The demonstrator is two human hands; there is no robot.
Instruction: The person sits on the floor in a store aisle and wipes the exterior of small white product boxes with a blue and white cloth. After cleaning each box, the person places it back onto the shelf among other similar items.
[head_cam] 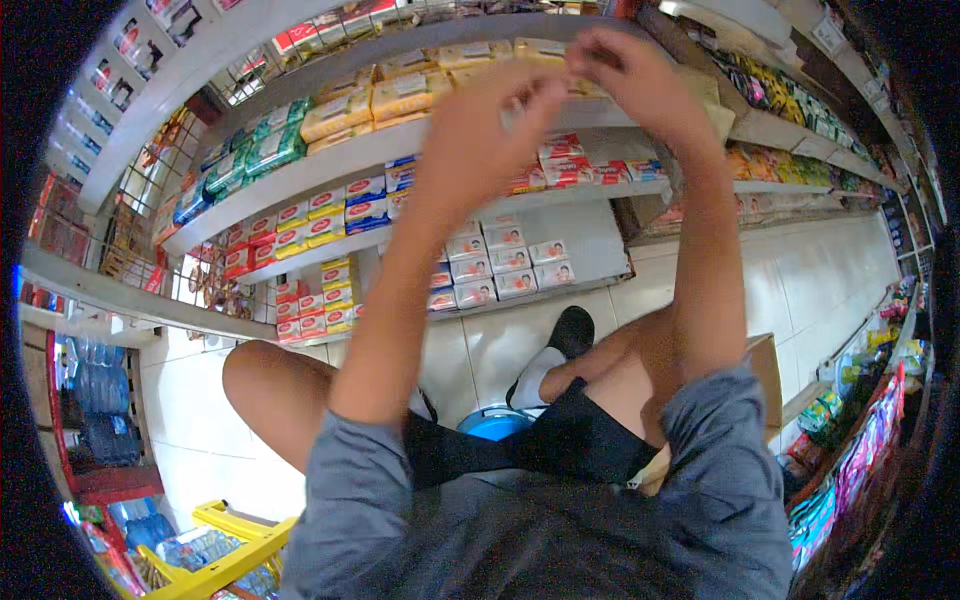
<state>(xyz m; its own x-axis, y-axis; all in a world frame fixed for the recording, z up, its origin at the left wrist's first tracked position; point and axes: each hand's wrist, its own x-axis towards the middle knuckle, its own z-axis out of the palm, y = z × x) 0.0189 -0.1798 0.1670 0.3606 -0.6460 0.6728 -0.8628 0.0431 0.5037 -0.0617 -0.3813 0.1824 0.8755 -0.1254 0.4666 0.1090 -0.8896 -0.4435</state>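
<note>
My left hand [499, 127] and my right hand [626, 75] are raised in front of the upper shelf, their fingertips close together. Both are blurred, and their fingers curl inward. A small pale patch shows between the left fingers, but I cannot tell whether it is a held thing. Behind the hands, yellow plastic-wrapped packs [409, 94] are stacked on the upper shelf, with green packs [274, 146] to their left. The shelf below holds small red, yellow and blue soap boxes [326, 214]. White soap boxes [514, 259] stand in rows on the bottom shelf, partly hidden by my left forearm.
A blue round seat or lid [495, 424] shows between my legs. An open cardboard box [763, 382] is beside my right side. Bottom left are a yellow frame [232, 555] and bottled water [101, 390]. Coloured packets [847, 480] fill a rack at right.
</note>
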